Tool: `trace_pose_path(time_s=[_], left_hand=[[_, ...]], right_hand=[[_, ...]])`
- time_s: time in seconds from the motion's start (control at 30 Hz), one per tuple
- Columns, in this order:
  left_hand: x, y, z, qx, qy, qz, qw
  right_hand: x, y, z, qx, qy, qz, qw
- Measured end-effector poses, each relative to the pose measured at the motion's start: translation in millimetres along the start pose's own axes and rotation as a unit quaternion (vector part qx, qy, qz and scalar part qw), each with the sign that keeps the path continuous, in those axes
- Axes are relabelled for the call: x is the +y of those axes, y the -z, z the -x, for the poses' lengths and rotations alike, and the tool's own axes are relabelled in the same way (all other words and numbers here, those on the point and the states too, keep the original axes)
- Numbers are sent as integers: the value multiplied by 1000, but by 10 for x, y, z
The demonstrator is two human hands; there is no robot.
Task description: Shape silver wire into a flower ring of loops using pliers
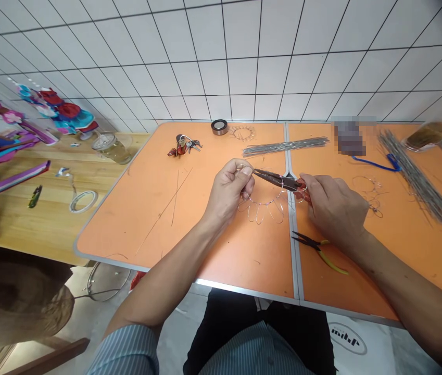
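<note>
Your left hand [228, 190] pinches the thin, springy wire flower frame [262, 208] at its top loop, while your right hand [332, 208] is closed around the red pliers [279, 181]; the frame likely bends easily, so hold it gently.

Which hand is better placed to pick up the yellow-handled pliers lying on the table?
Probably the right hand: the yellow-handled pliers lie just below it, though it now grips the red-handled pliers. The left hand sits farther off, pinching the wire flower frame.

Left hand [228, 190] pinches wire frame [262, 208] — right hand [332, 205] (closed) works pliers [279, 180].
</note>
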State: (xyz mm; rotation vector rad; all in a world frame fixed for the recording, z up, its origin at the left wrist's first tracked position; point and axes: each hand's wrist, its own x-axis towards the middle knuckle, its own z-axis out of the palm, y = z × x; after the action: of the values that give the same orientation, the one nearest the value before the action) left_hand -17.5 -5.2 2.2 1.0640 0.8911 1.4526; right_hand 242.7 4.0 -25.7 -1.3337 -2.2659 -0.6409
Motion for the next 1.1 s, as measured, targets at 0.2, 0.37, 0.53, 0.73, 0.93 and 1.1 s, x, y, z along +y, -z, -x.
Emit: trace_pose_path(time_s=[0.2, 0.37, 0.53, 0.73, 0.93, 1.1], left_hand=[[-34, 10, -3, -12, -16, 3, 1000], [-48, 13, 26, -6, -36, -21, 999], [-66, 3, 44, 3, -37, -31, 999], [-71, -37, 31, 15, -10, 15, 1000], [-84, -115, 55, 57, 68, 65, 994], [-72, -128, 64, 84, 107, 103, 985]], right_hand=[[31, -40, 0, 82, 38, 56, 994], [38, -35, 3, 92, 42, 51, 994], [26, -18, -7, 59, 24, 27, 998], [-96, -28, 16, 19, -22, -38, 999], [-255, 9, 6, -90, -120, -220, 964], [-96, -49, -36, -77, -74, -164, 981]])
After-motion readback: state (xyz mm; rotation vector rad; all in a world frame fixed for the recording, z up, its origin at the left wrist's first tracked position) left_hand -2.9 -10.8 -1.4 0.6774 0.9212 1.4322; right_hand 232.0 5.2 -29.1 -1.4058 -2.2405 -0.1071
